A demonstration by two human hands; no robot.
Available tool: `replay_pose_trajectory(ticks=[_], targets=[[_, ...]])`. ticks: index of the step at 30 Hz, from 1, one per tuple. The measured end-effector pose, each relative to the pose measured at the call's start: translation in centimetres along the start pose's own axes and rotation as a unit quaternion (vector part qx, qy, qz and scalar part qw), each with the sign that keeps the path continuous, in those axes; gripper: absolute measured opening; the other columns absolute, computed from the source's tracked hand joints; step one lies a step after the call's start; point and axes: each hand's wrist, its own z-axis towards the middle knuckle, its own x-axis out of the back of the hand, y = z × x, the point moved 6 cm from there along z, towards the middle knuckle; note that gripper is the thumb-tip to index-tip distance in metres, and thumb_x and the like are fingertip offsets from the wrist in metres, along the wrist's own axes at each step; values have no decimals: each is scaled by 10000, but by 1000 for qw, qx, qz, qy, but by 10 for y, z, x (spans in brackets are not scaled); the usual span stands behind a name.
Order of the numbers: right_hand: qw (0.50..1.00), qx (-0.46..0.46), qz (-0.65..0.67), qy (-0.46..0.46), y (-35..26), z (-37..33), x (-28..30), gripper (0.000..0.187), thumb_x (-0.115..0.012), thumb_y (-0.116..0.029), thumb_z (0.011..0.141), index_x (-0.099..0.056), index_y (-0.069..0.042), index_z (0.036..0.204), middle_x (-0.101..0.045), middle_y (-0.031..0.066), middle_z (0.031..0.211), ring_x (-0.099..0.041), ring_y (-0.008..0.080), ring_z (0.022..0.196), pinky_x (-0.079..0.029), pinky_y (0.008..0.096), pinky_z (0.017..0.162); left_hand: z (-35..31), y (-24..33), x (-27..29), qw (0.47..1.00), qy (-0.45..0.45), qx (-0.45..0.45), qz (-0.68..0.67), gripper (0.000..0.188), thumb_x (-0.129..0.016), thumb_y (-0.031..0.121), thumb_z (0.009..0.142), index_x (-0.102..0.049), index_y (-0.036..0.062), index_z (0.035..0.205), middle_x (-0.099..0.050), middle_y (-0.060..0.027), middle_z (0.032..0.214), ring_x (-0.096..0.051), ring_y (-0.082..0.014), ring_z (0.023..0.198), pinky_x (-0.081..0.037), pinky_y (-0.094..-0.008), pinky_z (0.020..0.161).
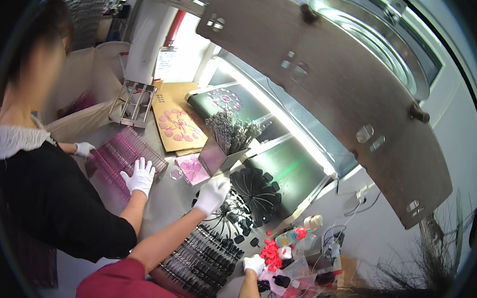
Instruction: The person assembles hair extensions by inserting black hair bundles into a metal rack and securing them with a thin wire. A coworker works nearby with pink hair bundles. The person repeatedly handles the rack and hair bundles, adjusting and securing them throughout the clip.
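Observation:
My left hand (212, 196), in a white glove, is closed just in front of an open metal box (221, 158); whatever its fingers hold is hidden. Below it lie black spoked pieces with rounded tabs around the rim, one (255, 195) on the right and another (224, 217) partly under my wrist. A rack with rows of small black parts (204, 262) sits beside my left forearm. My right hand (253, 263), also gloved, is low over the table with its fingers drawn together, close to a pile of small red pieces (270, 255). What they pinch is too small to make out.
On the left a co-worker's gloved hands (140, 176) touch a rack of pink parts (118, 154). Grey sprigs (231, 130) stand in the metal box. Cardboard with a pink spoked piece (178, 125) lies behind. A bottle (289, 236) stands right; a large metal panel (326, 94) hangs overhead.

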Motion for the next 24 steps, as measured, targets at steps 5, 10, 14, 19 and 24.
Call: replay_pose_trajectory(ticks=[5,10,14,19,24], targets=[[996,94,9,0,-6,-24,22,483,-784,-387,744,-769,-98,1131,-704,271,1196,-659,416,1179,-520,508,1058,158,15,2,959,215,-83,166,368,-560,275,995,-634,76,1296,-674,-261,1228,-694,-449,1089,-542,-550,949],[914,258,232,208,30,-77,30,542,-780,-269,798,-668,-11,1262,-599,304,1288,-595,474,1211,-518,532,1041,269,39,-16,923,161,-144,318,299,-602,223,979,-666,82,1235,-713,-243,1175,-726,-423,1075,-581,-550,916],[934,170,315,18,63,-155,9,556,-781,-272,799,-661,-29,1285,-612,283,1289,-615,462,1191,-530,523,1025,272,65,-17,862,132,-243,426,263,-552,135,973,-704,111,1187,-748,-209,1103,-742,-408,1033,-594,-531,874],[940,142,287,-115,63,-274,-34,575,-782,-276,801,-652,-53,1314,-629,257,1291,-639,446,1166,-544,513,1005,202,164,23,843,109,-320,418,258,-539,93,956,-701,125,1154,-723,-223,1057,-711,-432,986,-561,-536,861],[976,110,181,49,9,-279,-28,629,-765,-255,814,-596,-137,1408,-638,153,1051,-679,401,952,-578,509,773,71,231,91,844,169,-503,78,88,-653,34,1031,-644,60,1115,-704,-122,865,-730,-220,764,-564,-327,711]])
